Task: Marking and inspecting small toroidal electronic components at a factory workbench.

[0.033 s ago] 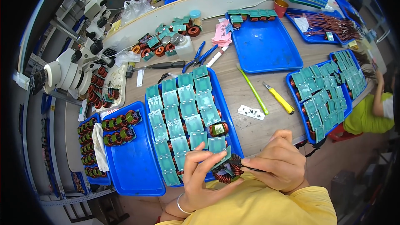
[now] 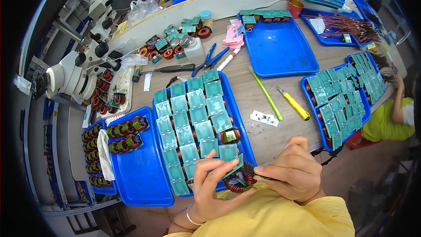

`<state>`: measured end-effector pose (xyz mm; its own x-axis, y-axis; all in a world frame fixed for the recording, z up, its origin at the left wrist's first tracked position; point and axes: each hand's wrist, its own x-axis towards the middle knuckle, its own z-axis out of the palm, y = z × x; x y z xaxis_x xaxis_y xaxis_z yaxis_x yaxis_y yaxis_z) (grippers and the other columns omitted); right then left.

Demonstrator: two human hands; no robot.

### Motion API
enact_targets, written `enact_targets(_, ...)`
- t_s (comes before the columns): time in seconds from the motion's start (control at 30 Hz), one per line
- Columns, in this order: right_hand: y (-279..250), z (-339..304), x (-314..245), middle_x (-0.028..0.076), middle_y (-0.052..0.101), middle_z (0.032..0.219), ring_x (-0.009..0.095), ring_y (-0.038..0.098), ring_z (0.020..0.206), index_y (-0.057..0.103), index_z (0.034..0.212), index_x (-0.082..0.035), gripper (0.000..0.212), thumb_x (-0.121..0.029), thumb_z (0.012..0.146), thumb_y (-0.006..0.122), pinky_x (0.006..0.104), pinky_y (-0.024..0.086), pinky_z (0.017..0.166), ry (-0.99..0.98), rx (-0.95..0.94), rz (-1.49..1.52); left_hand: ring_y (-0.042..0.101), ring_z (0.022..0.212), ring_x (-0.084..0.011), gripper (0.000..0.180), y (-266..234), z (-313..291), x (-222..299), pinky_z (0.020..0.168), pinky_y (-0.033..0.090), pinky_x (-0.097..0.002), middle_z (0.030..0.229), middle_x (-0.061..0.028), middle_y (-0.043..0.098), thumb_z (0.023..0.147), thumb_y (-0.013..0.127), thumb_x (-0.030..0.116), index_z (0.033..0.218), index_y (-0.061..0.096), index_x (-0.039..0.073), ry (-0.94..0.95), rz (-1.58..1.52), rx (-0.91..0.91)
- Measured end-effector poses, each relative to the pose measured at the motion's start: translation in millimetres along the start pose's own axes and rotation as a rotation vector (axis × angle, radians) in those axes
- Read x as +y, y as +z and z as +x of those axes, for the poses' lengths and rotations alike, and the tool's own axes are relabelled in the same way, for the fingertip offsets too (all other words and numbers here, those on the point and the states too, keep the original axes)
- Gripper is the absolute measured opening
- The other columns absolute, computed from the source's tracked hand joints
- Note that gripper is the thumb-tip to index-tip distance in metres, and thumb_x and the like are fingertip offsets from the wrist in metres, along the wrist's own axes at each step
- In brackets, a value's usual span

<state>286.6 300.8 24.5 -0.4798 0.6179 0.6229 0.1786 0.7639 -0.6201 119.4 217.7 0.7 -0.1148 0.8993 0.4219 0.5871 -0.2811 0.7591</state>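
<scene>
My left hand [image 2: 215, 188] grips a toroidal coil [image 2: 240, 181] wound with copper wire, with a small green circuit board [image 2: 233, 166] fixed on its side. It is held just above my lap, at the near edge of a blue tray [image 2: 245, 149]. The fingers of my right hand [image 2: 293, 171] pinch a slim black tool [image 2: 268, 178], whose tip meets the coil's right side; its exact kind is mostly hidden. Rows of coils topped with green boards [image 2: 188, 152] fill that tray. One coil there [image 2: 230, 136] lies with its yellow-green tape facing up.
A yellow utility knife [image 2: 293, 103], a green pen-like stick [image 2: 266, 94] and a white paper strip [image 2: 264, 118] lie right of the tray. Beyond are blue pliers [image 2: 209, 61] and a hammer [image 2: 164, 69]. More blue trays [image 2: 280, 57] surround these; a microscope [image 2: 66, 79] stands left. Other people sit nearby.
</scene>
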Motion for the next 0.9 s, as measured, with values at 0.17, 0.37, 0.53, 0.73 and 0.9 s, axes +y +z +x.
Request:
enact_targets(0.17, 0.6, -0.1, 1.2, -0.005, 0.057, 0.063, 0.011, 0.048, 0.054, 0.070, 0.079, -0.011, 0.024, -0.009, 0.057, 0.078, 0.0288, 0.034, 0.061, -0.001, 0.003, 0.005, 0.050, 0.092, -0.0224, 0.068, 0.7, -0.6, -2.2, 0.098, 0.036, -0.0463, 0.096, -0.0082, 0.049, 0.043, 0.086, 0.013, 0.104, 0.059, 0.003, -0.001, -0.007, 0.012)
enact_targets(0.37, -0.9, -2.1, 2.6, -0.003, 0.058, 0.067, 0.012, 0.049, 0.057, 0.069, 0.089, -0.007, 0.031, -0.010, 0.059, 0.076, 0.0259, 0.033, 0.062, -0.072, -0.044, 0.012, 0.050, 0.092, -0.0218, 0.068, 0.8, 0.5, -2.3, 0.098, 0.035, -0.0464, 0.095, -0.0083, 0.049, 0.043, 0.086, 0.013, 0.104, 0.059, 0.002, -0.024, -0.050, 0.003)
enact_targets(0.53, 1.9, -1.3, 0.4, -0.005, 0.057, 0.062, 0.011, 0.048, 0.054, 0.070, 0.079, -0.011, 0.024, -0.008, 0.057, 0.078, 0.0286, 0.034, 0.061, 0.000, 0.007, -0.012, 0.050, 0.091, -0.0217, 0.067, 0.7, 0.3, -1.2, 0.098, 0.035, -0.0464, 0.094, -0.0080, 0.049, 0.044, 0.086, 0.014, 0.104, 0.059, 0.002, -0.023, -0.063, 0.006)
enact_targets(0.73, 2.7, -3.5, 8.4, -0.003, 0.058, 0.068, 0.012, 0.049, 0.057, 0.069, 0.090, -0.006, 0.033, -0.009, 0.058, 0.076, 0.0264, 0.033, 0.062, -0.078, -0.042, -0.003, 0.050, 0.090, -0.0214, 0.067, 2.9, 1.3, -6.6, 0.098, 0.035, -0.0464, 0.093, -0.0078, 0.048, 0.045, 0.086, 0.014, 0.104, 0.059, 0.002, -0.024, -0.068, 0.006)
enact_targets(0.9, 6.9, -4.0, 3.2, -0.004, 0.058, 0.068, 0.011, 0.050, 0.058, 0.069, 0.090, -0.006, 0.034, -0.008, 0.056, 0.076, 0.0260, 0.033, 0.061, -0.128, -0.038, -0.014, 0.052, 0.084, -0.0215, 0.065, 1.1, 3.7, 0.3, 0.092, 0.040, -0.0446, 0.092, -0.0078, 0.051, 0.049, 0.086, 0.015, 0.106, 0.060, 0.001, -0.018, -0.043, 0.027)
